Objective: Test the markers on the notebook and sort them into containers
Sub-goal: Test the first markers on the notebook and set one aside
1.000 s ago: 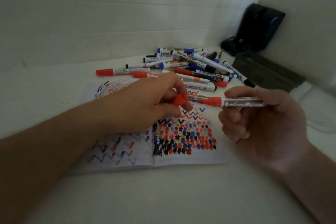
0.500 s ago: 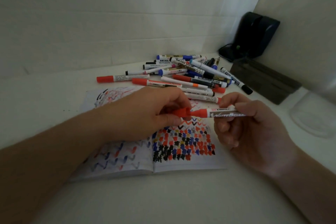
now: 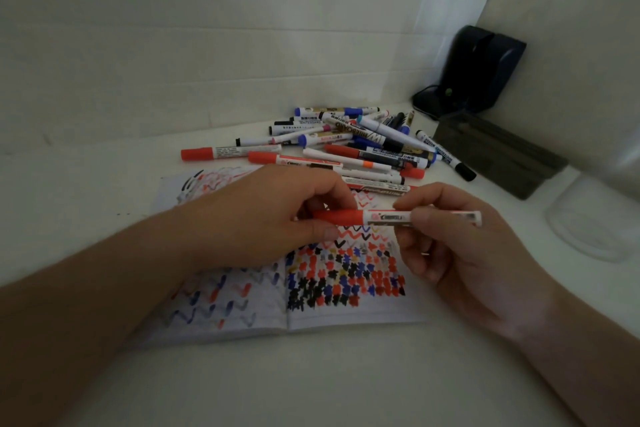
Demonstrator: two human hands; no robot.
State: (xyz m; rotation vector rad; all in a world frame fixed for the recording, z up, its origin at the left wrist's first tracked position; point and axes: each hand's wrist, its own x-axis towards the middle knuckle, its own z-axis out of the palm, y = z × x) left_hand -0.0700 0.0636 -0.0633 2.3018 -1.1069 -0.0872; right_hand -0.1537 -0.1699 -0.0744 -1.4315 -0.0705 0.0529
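A red-capped white marker lies level in the air above the open notebook. My left hand pinches its red cap end between thumb and fingers. My right hand grips the white barrel on the other side. The cap sits on the marker. The notebook's pages carry red, blue and black zigzags and blotches. Behind the notebook sprawls a pile of markers with red, blue and black caps.
A clear plastic container stands at the right edge of the white table. A grey tray-like box lies behind it, with a black device in the corner. White walls close the back and right.
My left hand brought the loose red cap to the marker's tip and pushed it on. Both hands have come together over the notebook. The view tilted down a little.
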